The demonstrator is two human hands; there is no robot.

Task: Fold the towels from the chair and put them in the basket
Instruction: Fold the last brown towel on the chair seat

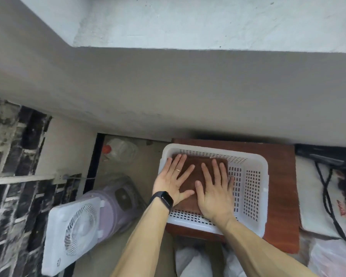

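A folded brown towel (196, 172) lies flat in the left half of the white perforated basket (252, 188). My left hand (173, 178) rests palm down on the towel's left side, fingers spread, with a dark watch on the wrist. My right hand (216, 190) presses flat on the towel's right side, fingers spread. Neither hand grips anything. The basket's right half shows its bare slotted bottom. No chair is in view.
The basket stands on a small reddish wooden table (282, 196) against a grey wall. On the floor to the left are a white box fan (72, 234), a purple appliance (116, 204) and a clear plastic jug (120, 150). At right lie a white tote bag with black straps (318, 196) and a plastic bag (334, 258).
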